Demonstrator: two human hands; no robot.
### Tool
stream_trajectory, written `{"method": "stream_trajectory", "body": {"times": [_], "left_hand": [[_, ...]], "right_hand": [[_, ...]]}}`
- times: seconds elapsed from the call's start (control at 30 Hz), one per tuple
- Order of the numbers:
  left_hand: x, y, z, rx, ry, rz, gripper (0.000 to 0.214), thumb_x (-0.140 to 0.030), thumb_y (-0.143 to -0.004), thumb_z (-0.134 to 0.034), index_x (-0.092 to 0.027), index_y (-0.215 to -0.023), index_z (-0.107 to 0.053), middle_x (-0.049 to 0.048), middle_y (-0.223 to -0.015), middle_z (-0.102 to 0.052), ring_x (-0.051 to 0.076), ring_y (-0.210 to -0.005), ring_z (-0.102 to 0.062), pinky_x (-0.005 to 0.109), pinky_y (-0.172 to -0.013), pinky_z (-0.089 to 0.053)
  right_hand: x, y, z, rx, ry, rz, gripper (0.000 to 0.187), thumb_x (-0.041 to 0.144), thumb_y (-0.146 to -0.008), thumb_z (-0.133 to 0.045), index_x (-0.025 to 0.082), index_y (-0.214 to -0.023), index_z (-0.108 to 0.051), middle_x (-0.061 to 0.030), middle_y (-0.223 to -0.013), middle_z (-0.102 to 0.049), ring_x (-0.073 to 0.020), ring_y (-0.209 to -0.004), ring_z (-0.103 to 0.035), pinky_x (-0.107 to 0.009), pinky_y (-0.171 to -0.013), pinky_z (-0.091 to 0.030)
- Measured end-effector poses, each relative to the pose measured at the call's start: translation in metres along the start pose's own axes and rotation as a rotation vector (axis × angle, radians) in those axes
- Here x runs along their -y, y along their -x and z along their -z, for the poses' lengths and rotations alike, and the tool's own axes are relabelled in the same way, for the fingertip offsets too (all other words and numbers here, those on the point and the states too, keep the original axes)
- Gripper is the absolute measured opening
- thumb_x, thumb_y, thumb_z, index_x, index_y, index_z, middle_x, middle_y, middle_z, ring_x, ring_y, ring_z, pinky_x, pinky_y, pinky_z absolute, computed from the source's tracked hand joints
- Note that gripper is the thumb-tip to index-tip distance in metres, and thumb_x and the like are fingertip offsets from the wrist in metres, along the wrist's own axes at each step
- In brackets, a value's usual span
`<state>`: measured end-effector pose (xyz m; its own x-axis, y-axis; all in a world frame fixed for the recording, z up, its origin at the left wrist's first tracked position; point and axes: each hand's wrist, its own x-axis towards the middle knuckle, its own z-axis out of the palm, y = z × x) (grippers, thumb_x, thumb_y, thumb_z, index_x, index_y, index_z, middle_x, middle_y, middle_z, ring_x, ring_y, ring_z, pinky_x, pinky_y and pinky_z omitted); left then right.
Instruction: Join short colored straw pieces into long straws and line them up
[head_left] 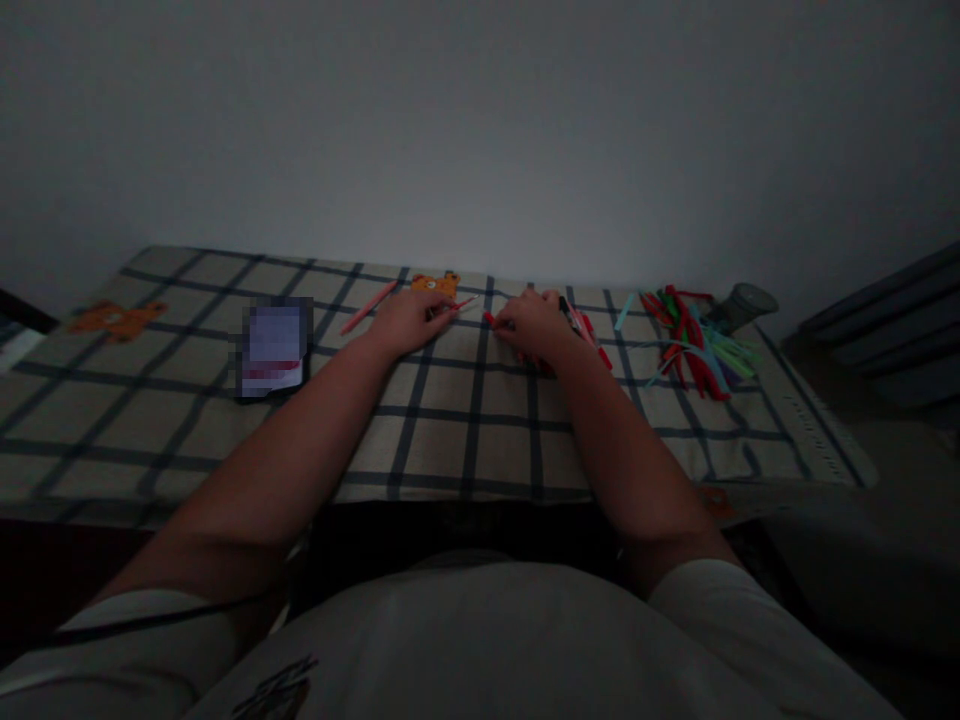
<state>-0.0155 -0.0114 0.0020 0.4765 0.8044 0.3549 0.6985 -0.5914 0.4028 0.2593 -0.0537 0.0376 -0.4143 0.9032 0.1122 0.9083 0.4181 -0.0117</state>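
My left hand (411, 318) is closed, pinching a thin red stick with a pale tip (466, 302) that looks like a pen refill; the tip points right. My right hand (529, 322) is closed as well, with a small red cap-like piece (489, 319) between thumb and fingers. A short gap separates the two pieces. Several red and black pens (586, 332) lie beside and partly under my right hand, which hides some of them. Left of my left hand rests a long pinkish-red strip (368, 307).
A checked cloth (442, 455) with bear prints covers the table. At the left lies a blurred-out phone or tablet (274, 350). On the right are a bundle of coloured strips (694, 345), a lone light-blue strip (625, 311) and a tipped dark translucent cup (742, 308). A wall stands behind.
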Motion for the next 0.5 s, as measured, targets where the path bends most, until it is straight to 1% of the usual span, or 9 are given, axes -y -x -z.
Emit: {"method": "stream_trajectory", "body": {"times": [0.1,0.23,0.37,0.5], "left_hand": [[-0.0004,-0.0004,-0.0003,0.004,-0.05,0.051,0.04,-0.052,-0.111,-0.064,-0.024,-0.124,-0.09,0.0112,-0.11,-0.089,0.031,-0.105,-0.077,0.041,-0.098,-0.059],[-0.001,-0.0004,-0.0002,0.016,-0.054,0.023,0.042,-0.053,-0.11,-0.063,-0.025,-0.126,-0.09,0.0103,-0.11,-0.089,0.03,-0.105,-0.078,0.04,-0.094,-0.058],[-0.0003,-0.0008,0.0002,0.056,-0.051,0.002,0.048,-0.056,-0.11,-0.06,-0.024,-0.127,-0.091,0.0116,-0.114,-0.09,0.03,-0.105,-0.078,0.039,-0.092,-0.056],[-0.0001,-0.0013,0.0009,0.083,-0.054,-0.018,0.052,-0.057,-0.111,-0.058,-0.024,-0.131,-0.092,0.0117,-0.119,-0.091,0.03,-0.107,-0.078,0.039,-0.094,-0.055]], "right_hand": [[0.0016,0.0009,0.0007,-0.004,-0.002,-0.002,0.023,0.023,-0.112,-0.074,0.027,-0.118,-0.095,-0.0152,-0.129,-0.089,-0.0401,-0.131,-0.066,-0.062,-0.112,-0.043],[0.0016,0.0017,0.0009,-0.025,0.018,0.001,0.024,0.024,-0.114,-0.072,0.025,-0.119,-0.095,-0.0162,-0.13,-0.088,-0.0407,-0.132,-0.066,-0.064,-0.114,-0.044],[-0.0009,0.0012,-0.0001,-0.023,0.014,0.01,0.024,0.028,-0.115,-0.072,0.026,-0.12,-0.095,-0.0167,-0.131,-0.086,-0.0398,-0.13,-0.063,-0.061,-0.111,-0.042],[-0.0009,-0.0006,0.0004,-0.034,0.021,0.008,0.027,0.03,-0.117,-0.068,0.026,-0.12,-0.094,-0.0157,-0.13,-0.086,-0.0381,-0.129,-0.061,-0.056,-0.108,-0.038]]}}
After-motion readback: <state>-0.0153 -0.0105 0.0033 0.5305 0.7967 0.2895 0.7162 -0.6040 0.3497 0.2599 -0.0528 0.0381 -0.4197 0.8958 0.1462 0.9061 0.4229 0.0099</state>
